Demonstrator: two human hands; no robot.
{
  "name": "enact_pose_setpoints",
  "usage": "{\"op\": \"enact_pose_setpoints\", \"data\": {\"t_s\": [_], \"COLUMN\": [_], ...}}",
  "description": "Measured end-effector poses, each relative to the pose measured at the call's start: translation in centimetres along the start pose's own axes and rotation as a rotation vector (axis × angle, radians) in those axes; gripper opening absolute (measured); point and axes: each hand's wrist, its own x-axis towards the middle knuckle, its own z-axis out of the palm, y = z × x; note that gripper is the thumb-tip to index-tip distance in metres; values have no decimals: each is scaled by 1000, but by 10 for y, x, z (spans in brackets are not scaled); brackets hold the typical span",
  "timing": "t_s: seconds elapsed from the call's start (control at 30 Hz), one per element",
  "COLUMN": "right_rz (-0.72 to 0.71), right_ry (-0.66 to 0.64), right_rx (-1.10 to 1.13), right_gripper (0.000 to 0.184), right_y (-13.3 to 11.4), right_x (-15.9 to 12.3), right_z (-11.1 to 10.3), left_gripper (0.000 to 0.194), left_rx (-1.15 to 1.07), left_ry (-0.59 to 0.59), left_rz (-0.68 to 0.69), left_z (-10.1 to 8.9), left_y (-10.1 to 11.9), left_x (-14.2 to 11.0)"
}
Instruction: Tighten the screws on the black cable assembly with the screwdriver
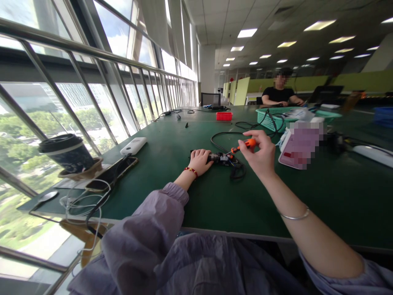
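Note:
My left hand (pixel 200 160) lies closed over a small black device (pixel 221 158) on the green table (pixel 172 164), pinning it in place. My right hand (pixel 260 153) pinches an orange-handled screwdriver (pixel 244 145), whose tip points down and left into the device. A black cable (pixel 227 137) runs from the device in a loop toward the back and bunches just below it.
A lidded paper cup (pixel 70 155), a phone (pixel 112 173), white earphone wires (pixel 82 196) and a white power bank (pixel 134 145) sit at the left by the window railing. A red box (pixel 224 116), a teal basket (pixel 272 118) and a pink card (pixel 299 147) lie beyond. Another person (pixel 280 95) sits far across.

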Motion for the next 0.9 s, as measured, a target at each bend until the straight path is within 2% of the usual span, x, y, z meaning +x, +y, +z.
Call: {"op": "enact_pose_setpoints", "data": {"t_s": [0.13,0.27,0.33,0.53,0.67,0.8,0.9], "right_rz": [30,-64,-92,-18,-36,-77,-59], "right_ry": [25,28,19,5,10,-1,-9], "right_rx": [-30,7,28,3,4,50,47], "right_gripper": [13,33,36,15,20,33,33], "right_y": [1,1,1,-2,-2,-1,-1], "right_x": [0,-1,-2,-1,-2,-2,-2], "right_z": [-1,1,1,0,0,1,1], "left_gripper": [38,39,39,39,39,40,40], "left_rx": [-4,4,15,24,23,19,19], "left_ry": [1,-2,-2,-4,-1,3,6], "left_rz": [-2,-4,-6,-7,-11,-3,0], "left_z": [1,1,1,0,1,2,2], "left_y": [0,0,0,1,1,0,0], "left_x": [0,1,1,0,0,0,0]}}
